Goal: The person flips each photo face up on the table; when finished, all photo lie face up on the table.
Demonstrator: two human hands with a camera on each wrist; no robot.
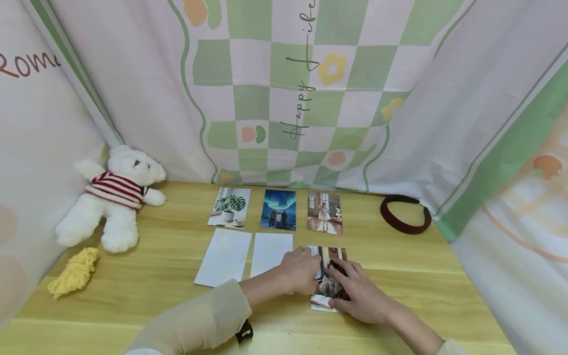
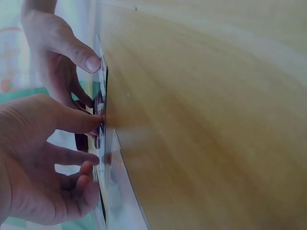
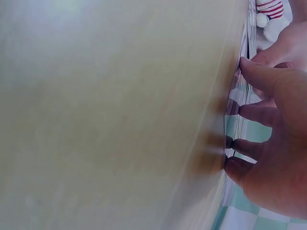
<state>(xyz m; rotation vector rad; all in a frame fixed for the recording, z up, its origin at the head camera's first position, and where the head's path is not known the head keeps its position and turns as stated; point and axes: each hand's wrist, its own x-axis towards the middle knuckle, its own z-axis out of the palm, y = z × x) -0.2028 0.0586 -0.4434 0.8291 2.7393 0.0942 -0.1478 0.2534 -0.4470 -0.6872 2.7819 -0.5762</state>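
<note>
Right hand (image 1: pixel 361 293) spread wide, fingertips on the photo (image 1: pixel 325 286); left hand (image 1: pixel 301 270) bent at its left edge, pinch unclear. Light, even pressure should avoid creases.

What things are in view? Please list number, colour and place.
teddy bear: one, white, striped shirt, back left
yarn: one bundle, yellow, near bear's foot
back pictures: three, multicoloured, in a row
front picture: one, multicoloured, front row's right
other cards: two, white, left of front picture
headband: one, dark red, back right
table: one, yellow wood, centre
printed cloth: count unclear, white-green, behind and beside table
small object: one, black, front, unclear what
sleeves: two, beige, on arms
left hand: one, touching front picture
right hand: one, touching front picture
</note>
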